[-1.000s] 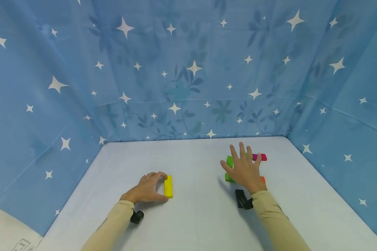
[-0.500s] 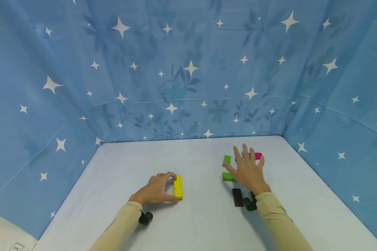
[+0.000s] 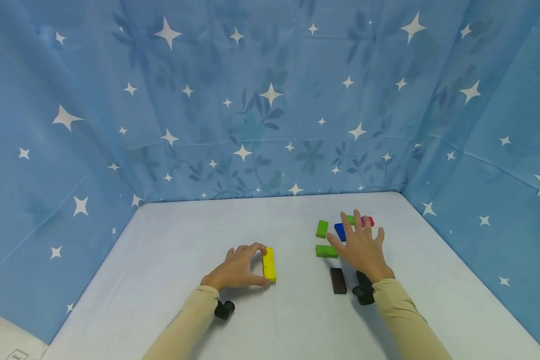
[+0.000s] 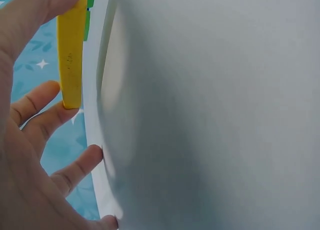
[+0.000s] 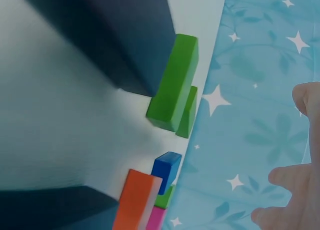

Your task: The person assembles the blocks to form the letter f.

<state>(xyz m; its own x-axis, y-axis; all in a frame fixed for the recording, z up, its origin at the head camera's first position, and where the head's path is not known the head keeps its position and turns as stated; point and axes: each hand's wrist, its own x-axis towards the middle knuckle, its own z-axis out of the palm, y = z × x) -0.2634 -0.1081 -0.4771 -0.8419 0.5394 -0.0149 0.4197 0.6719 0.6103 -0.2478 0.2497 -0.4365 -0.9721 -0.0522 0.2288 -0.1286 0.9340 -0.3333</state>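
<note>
- Yellow block [image 3: 269, 264]: located left of the loose group, over the middle of the white table [image 3: 184, 230], its long side running away from the person. Whether its underside touches the surface cannot be determined.
- Handling, as judged: light, rigid and not fragile; the smooth faces may slip slightly under a dry fingertip. Small dark marks noted on one face in the left wrist view.
- Hold: the left hand [image 3: 238, 267] pinches the block lengthwise, thumb at the near end, finger at the far end. The long sides remain largely uncovered.
- Assessment: end-to-end pressure suits a stiff piece, though contact is small and the block could pivot between the tips. A grip across the middle of the long sides would probably be steadier.
- Right hand [image 3: 362, 248]: fingers straight and spread apart, nothing gripped, poised over the right-hand group. Contact with any block cannot be confirmed.
- Near the right hand: a green block [image 3: 326, 251] lying crosswise, a smaller-looking green block [image 3: 322, 229] beyond it, a blue block [image 3: 340, 232], a dark block [image 3: 338, 281] nearer the person, and a pink block [image 3: 368, 221] farther back.
- Orange block [image 5: 134, 200]: visible in the right wrist view, near the blue one.
</note>
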